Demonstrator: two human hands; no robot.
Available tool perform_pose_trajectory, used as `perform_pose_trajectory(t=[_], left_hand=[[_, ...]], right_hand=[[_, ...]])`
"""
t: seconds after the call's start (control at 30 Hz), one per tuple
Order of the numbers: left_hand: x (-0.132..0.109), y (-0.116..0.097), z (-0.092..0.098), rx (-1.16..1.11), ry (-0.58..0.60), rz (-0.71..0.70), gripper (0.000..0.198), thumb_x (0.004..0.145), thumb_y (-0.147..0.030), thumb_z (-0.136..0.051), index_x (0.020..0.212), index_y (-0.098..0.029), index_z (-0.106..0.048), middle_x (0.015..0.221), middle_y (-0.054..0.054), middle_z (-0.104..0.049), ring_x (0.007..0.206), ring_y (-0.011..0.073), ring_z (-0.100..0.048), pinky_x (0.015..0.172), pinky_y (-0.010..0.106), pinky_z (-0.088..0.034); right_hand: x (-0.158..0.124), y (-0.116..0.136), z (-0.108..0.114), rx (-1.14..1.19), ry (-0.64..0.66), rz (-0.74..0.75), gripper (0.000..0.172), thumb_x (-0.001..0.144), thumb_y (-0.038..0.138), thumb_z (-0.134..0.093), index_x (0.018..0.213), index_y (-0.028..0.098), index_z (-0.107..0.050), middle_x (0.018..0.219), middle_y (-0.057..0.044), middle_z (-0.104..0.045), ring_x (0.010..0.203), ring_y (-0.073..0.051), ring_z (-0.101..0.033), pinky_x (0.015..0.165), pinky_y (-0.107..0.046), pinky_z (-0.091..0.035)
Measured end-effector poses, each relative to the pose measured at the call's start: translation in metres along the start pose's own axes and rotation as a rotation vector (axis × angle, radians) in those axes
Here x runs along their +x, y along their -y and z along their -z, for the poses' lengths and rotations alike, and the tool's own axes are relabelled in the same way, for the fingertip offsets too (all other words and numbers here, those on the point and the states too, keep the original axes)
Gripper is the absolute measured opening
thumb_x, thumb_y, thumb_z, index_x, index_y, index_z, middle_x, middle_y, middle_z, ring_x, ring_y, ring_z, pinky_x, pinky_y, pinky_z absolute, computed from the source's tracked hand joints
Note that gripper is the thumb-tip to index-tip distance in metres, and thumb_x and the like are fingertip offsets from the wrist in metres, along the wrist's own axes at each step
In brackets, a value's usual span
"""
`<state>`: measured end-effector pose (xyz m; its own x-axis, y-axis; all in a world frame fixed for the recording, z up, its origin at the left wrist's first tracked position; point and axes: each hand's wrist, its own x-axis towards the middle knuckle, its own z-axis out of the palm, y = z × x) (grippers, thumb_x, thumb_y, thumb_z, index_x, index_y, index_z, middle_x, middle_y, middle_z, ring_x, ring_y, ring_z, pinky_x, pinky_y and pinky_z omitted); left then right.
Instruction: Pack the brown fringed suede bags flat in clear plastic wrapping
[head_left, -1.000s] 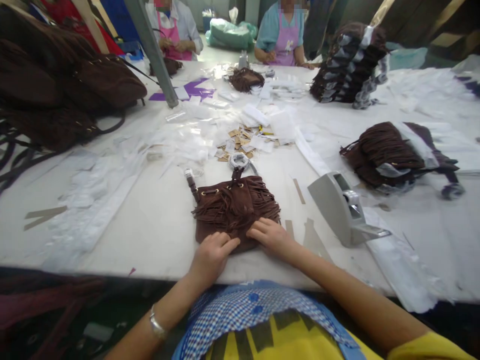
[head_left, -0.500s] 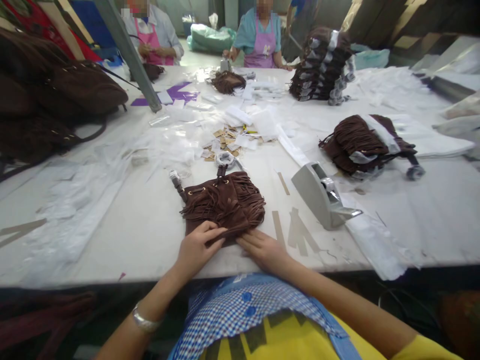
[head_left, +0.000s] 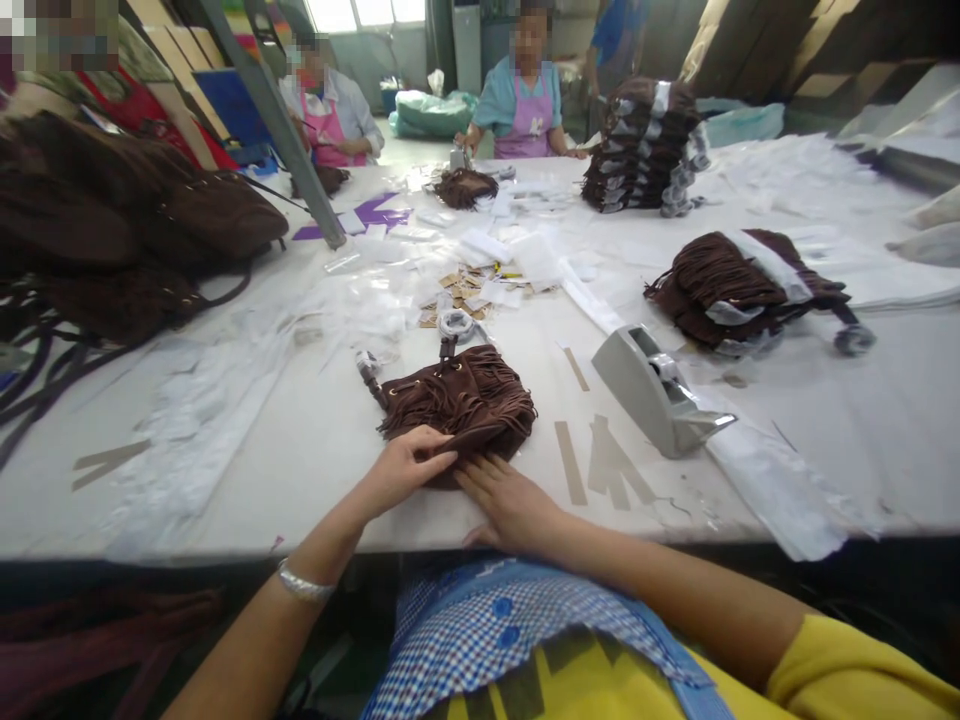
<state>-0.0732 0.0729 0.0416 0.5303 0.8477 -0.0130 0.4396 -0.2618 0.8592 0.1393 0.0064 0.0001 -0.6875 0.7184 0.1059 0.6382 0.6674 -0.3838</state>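
Brown fringed bag lies flat on the white table, just ahead of both hands, near the table's front edge. Eyelet side faces away; the eyelet row runs roughly left to right, right end slightly farther. Long axis hard to call, outline nearly square.

Left hand: thumb and fingers together, pinching the bag's near edge, which looks lifted. Right hand: flat, fingers straight, thumb spread, fingertips at or under that edge; partly hidden, can't tell exactly. Both hands touch the bag, so neither is clearly nearer.

Right of it: tan strips, then grey tape dispenser. Beyond: loose paper tags, clear plastic scraps. Second fringed bag far right; dark bag pile left; tall bag stack farther back. Co-workers in pink apron and purple apron across the table.
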Motion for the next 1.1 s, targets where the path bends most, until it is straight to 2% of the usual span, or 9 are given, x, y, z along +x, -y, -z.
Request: perform_pose_trajectory(t=[0.13, 0.27, 0.47, 0.57, 0.67, 0.77, 0.87, 0.97, 1.1], left_hand=[[0.001, 0.007, -0.003, 0.109, 0.022, -0.030, 0.027, 0.085, -0.033, -0.063, 0.108, -0.024, -0.074, 0.093, 0.004, -0.065, 0.085, 0.0168, -0.062, 0.075, 0.027, -0.051], [0.001, 0.018, -0.006, 0.178, -0.020, -0.078, 0.025, 0.086, -0.030, -0.062, 0.108, -0.026, -0.074, 0.096, 0.003, -0.064, 0.085, 0.0157, -0.062, 0.076, 0.026, -0.050], [0.001, 0.022, -0.003, 0.212, -0.012, -0.127, 0.026, 0.088, -0.031, -0.060, 0.110, -0.026, -0.072, 0.096, 0.003, -0.063, 0.086, 0.0151, -0.062, 0.077, 0.025, -0.051], [-0.005, 0.025, -0.017, 0.392, -0.110, -0.185, 0.029, 0.089, -0.024, -0.058, 0.115, -0.029, -0.070, 0.097, 0.002, -0.062, 0.089, 0.0151, -0.061, 0.079, 0.025, -0.051], [-0.014, 0.029, -0.037, 0.667, -0.266, -0.251, 0.039, 0.090, -0.016, -0.054, 0.124, -0.031, -0.064, 0.096, 0.004, -0.062, 0.089, 0.0174, -0.058, 0.077, 0.027, -0.051], [-0.021, 0.032, -0.054, 0.857, -0.339, -0.292, 0.046, 0.090, -0.010, -0.051, 0.132, -0.029, -0.059, 0.097, 0.006, -0.062, 0.085, 0.0204, -0.055, 0.077, 0.031, -0.050], [-0.021, 0.030, -0.061, 0.923, -0.369, -0.282, 0.048, 0.088, -0.006, -0.050, 0.130, -0.028, -0.061, 0.100, 0.008, -0.062, 0.086, 0.0224, -0.055, 0.076, 0.034, -0.050], [-0.019, 0.029, -0.058, 0.871, -0.380, -0.265, 0.047, 0.087, -0.005, -0.051, 0.126, -0.029, -0.064, 0.098, 0.007, -0.061, 0.086, 0.0212, -0.055, 0.077, 0.033, -0.051], [-0.021, 0.031, -0.050, 0.745, -0.361, -0.273, 0.050, 0.084, -0.004, -0.052, 0.123, -0.032, -0.065, 0.094, 0.004, -0.060, 0.086, 0.0179, -0.058, 0.073, 0.026, -0.052]], right_hand=[[0.023, -0.007, -0.007, 0.024, -0.016, -0.095, 0.091, 0.079, 0.065, -0.064, 0.146, 0.008, -0.040, 0.148, -0.021, -0.042, 0.140, -0.035, -0.034, 0.117, -0.053, -0.021], [0.043, -0.010, -0.006, 0.034, -0.076, -0.132, 0.090, 0.074, 0.061, -0.071, 0.143, 0.009, -0.044, 0.144, -0.022, -0.048, 0.138, -0.037, -0.036, 0.114, -0.054, -0.025], [0.019, -0.026, 0.001, 0.082, -0.048, 0.031, 0.079, 0.086, 0.053, -0.062, 0.147, 0.011, -0.038, 0.150, -0.019, -0.040, 0.141, -0.033, -0.031, 0.116, -0.051, -0.027], [0.005, -0.026, 0.002, 0.062, -0.092, -0.016, 0.076, 0.088, 0.049, -0.062, 0.148, 0.011, -0.036, 0.150, -0.019, -0.041, 0.141, -0.031, -0.031, 0.115, -0.050, -0.030], [-0.003, -0.023, 0.004, 0.020, -0.151, -0.041, 0.051, 0.089, 0.036, -0.064, 0.134, 0.014, -0.055, 0.130, -0.015, -0.061, 0.125, -0.027, -0.052, 0.105, -0.043, -0.045], [-0.011, -0.031, 0.011, -0.026, -0.342, -0.067, 0.022, 0.093, 0.016, -0.055, 0.111, 0.019, -0.066, 0.106, -0.008, -0.071, 0.101, -0.020, -0.064, 0.091, -0.035, -0.053], [-0.015, -0.054, 0.021, -0.092, -0.537, -0.165, 0.027, 0.092, 0.012, -0.054, 0.116, 0.021, -0.063, 0.113, -0.009, -0.067, 0.109, -0.022, -0.060, 0.098, -0.041, -0.050], [-0.008, -0.079, 0.027, -0.035, -0.579, -0.284, 0.045, 0.085, 0.012, -0.061, 0.128, 0.022, -0.053, 0.125, -0.013, -0.056, 0.120, -0.027, -0.053, 0.101, -0.047, -0.048], [0.009, -0.089, 0.023, 0.164, -0.601, -0.409, 0.061, 0.076, 0.010, -0.063, 0.134, 0.021, -0.044, 0.129, -0.012, -0.049, 0.119, -0.024, -0.054, 0.098, -0.040, -0.051]])
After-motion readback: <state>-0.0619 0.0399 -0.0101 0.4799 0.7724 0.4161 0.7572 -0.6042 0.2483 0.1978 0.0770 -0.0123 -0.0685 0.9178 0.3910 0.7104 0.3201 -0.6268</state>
